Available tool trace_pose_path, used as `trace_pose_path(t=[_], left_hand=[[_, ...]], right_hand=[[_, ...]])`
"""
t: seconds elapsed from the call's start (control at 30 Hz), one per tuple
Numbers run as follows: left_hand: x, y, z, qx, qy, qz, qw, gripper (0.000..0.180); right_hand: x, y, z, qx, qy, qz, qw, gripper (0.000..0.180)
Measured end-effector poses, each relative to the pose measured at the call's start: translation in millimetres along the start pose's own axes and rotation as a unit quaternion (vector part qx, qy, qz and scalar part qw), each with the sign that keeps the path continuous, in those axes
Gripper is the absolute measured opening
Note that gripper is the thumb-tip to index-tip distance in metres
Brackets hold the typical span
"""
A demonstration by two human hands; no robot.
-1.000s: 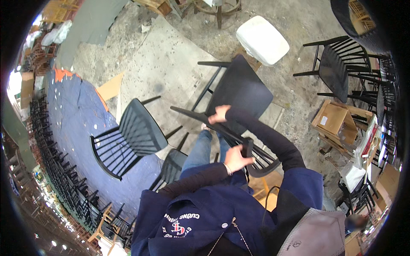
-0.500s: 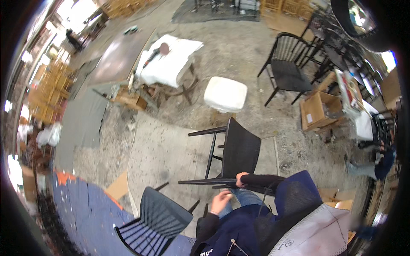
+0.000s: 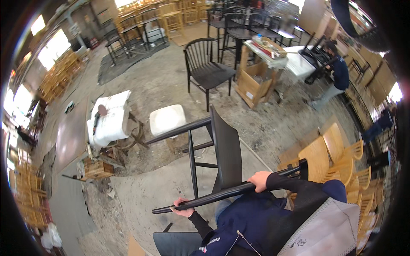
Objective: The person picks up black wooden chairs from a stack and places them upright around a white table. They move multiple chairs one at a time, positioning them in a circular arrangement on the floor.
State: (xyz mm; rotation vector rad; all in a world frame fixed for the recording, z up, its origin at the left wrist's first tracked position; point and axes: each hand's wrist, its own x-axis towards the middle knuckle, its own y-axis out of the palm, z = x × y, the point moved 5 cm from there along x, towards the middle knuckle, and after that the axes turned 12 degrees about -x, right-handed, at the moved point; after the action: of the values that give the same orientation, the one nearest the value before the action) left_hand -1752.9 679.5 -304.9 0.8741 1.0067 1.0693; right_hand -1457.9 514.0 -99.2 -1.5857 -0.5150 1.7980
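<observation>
A black wooden chair (image 3: 226, 149) is tipped on its side in front of me, its legs toward the left and its seat seen on edge. My left hand (image 3: 183, 207) is closed around the lower leg near its foot end. My right hand (image 3: 259, 181) grips the same long side of the chair further right, near where the back post runs on under my forearm. Part of a second black chair (image 3: 176, 243) shows at the bottom edge, below my left hand.
Ahead stand a white padded stool (image 3: 167, 120), a white-covered stand (image 3: 117, 111) with a dark handled tool, and an upright black chair (image 3: 211, 76). A wooden box (image 3: 252, 87) is beyond. Pale wooden chairs (image 3: 316, 160) crowd my right. A co-worker (image 3: 339, 72) handles a black chair.
My left hand, free before, now holds the chair's leg. The chair has been raised closer to me, and my view has turned right.
</observation>
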Motion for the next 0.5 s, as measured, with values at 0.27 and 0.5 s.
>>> trace_pose_path(t=[0.27, 0.5], left_hand=[[-12, 195, 227, -0.153, -0.395, 0.446, 0.789, 0.027], [-120, 278, 417, -0.235, -0.498, 0.566, 0.613, 0.026]], right_hand=[[-142, -15, -78, 0.099, 0.175, -0.222, 0.954, 0.034], [-230, 31, -162, 0.214, 0.282, -0.327, 0.876, 0.025]])
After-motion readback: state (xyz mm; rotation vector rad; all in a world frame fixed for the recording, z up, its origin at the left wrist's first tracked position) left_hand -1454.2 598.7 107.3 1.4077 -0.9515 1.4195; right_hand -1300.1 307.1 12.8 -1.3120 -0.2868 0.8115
